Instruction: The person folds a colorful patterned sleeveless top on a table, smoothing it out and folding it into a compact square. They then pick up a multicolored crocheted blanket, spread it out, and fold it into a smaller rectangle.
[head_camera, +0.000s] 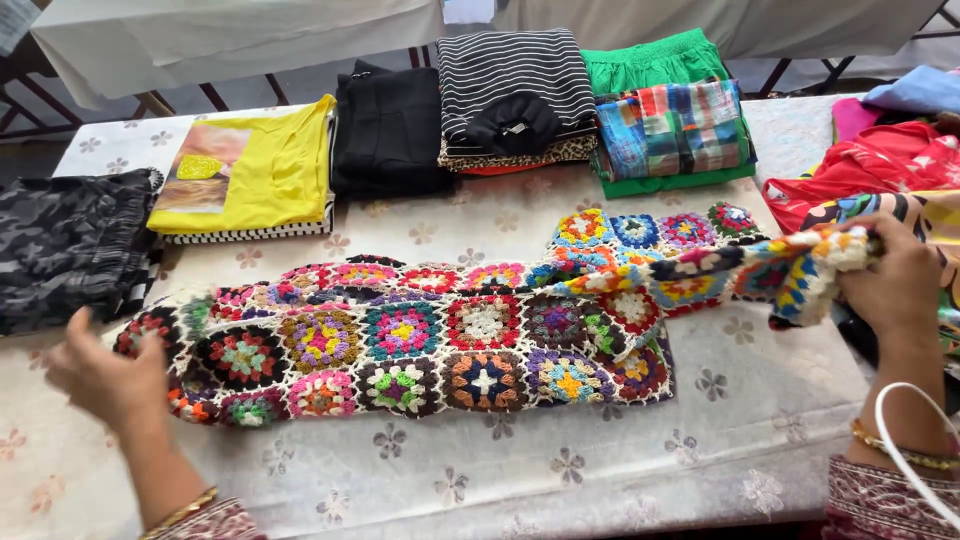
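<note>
Crochet garment (440, 335) — sleeve in right hand's (890, 280) closed fingers (868, 262)

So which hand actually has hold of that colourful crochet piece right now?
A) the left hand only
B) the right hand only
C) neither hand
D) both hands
B: the right hand is closed around a bunched end of the crochet garment, lifting it off the table, while the left hand is open at the other end, its fingers spread and gripping nothing.
</note>
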